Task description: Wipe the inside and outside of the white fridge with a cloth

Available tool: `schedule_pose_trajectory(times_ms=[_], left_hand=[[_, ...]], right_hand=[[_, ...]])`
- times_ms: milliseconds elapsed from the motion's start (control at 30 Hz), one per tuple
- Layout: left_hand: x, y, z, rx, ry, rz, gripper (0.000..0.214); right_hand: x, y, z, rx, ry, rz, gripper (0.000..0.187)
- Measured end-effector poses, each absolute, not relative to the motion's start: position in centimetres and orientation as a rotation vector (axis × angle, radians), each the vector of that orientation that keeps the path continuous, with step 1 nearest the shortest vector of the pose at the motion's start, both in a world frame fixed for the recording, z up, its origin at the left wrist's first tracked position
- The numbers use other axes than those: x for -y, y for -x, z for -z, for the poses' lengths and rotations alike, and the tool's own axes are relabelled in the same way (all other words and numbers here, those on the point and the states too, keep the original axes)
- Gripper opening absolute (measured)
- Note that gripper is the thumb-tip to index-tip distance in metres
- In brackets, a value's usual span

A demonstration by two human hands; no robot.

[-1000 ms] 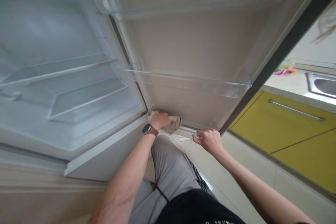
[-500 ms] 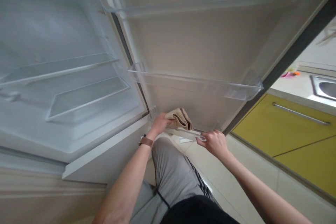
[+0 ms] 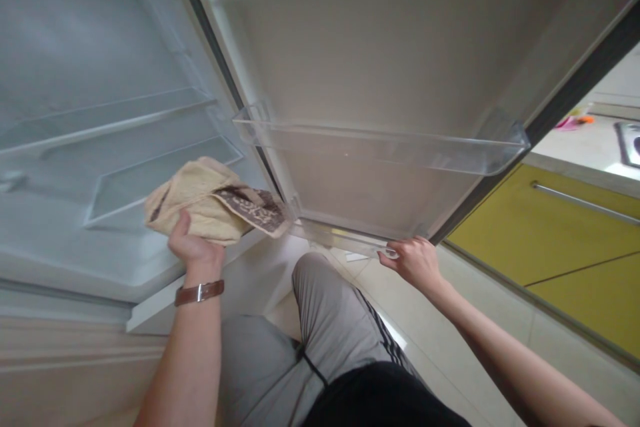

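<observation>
A beige towel (image 3: 200,203) with a brown patterned end is draped over my left hand (image 3: 193,240), which grips it in front of the open fridge compartment. My thumb shows on the near side of the cloth; the other fingers are hidden behind it. At the foot of the fridge door (image 3: 380,67), my right hand (image 3: 414,259) is closed around the right end of a clear plastic door bin (image 3: 345,238). This lowest bin sits low on the door's inner side, just above my knee.
Another clear door bin (image 3: 380,147) crosses the door higher up. Glass shelves (image 3: 120,197) lie inside the fridge on the left. Yellow cabinets (image 3: 575,240) stand at the right under a white counter (image 3: 595,153) with a sink at its edge.
My left hand has lifted the towel off the lowest door bin and carried it left, and the cloth has partly unfolded. The right hand stays on the bin's end.
</observation>
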State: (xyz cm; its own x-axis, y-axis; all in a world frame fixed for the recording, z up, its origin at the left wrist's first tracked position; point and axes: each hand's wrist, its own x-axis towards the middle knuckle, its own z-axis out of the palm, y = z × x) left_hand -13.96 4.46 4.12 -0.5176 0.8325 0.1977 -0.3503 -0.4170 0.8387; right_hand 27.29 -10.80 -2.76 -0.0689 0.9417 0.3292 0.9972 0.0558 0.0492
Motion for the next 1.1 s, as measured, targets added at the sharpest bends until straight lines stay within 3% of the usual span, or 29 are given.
schedule_pose_trajectory(times_ms=[100, 167, 367, 500, 700, 967, 1100], left_hand=[[-4.7, 13.7, -4.4, -1.241, -0.771, -2.242, 0.037], [-4.5, 13.2, -4.8, -1.461, -0.855, -2.224, 0.031], [-3.7, 15.0, -5.6, -1.866, -1.419, -1.266, 0.026], [-2.9, 16.4, -5.0, -1.705, -1.309, -0.993, 0.043], [0.6, 15.1, -5.9, -1.286, -0.9, -0.971, 0.047], [4.2, 14.5, -6.0, -1.293, -0.93, -0.781, 0.053], [4.8, 14.3, -5.7, -1.436, -1.298, -0.599, 0.043]], right_hand=[[10.9, -27.2, 2.7, 2.113, 1.985, 0.401, 0.046], [11.0, -27.1, 2.6, 2.111, 1.992, 0.389, 0.045], [11.2, -27.0, 2.4, 2.108, 2.031, 0.352, 0.045], [11.2, -27.1, 2.7, 2.103, 2.027, 0.376, 0.043], [11.2, -27.4, 2.8, 2.134, 1.912, 0.345, 0.037], [12.7, -26.1, 0.3, 2.009, 1.663, 0.331, 0.033], [14.4, -20.8, 0.6, 2.117, 1.412, -0.178, 0.022]])
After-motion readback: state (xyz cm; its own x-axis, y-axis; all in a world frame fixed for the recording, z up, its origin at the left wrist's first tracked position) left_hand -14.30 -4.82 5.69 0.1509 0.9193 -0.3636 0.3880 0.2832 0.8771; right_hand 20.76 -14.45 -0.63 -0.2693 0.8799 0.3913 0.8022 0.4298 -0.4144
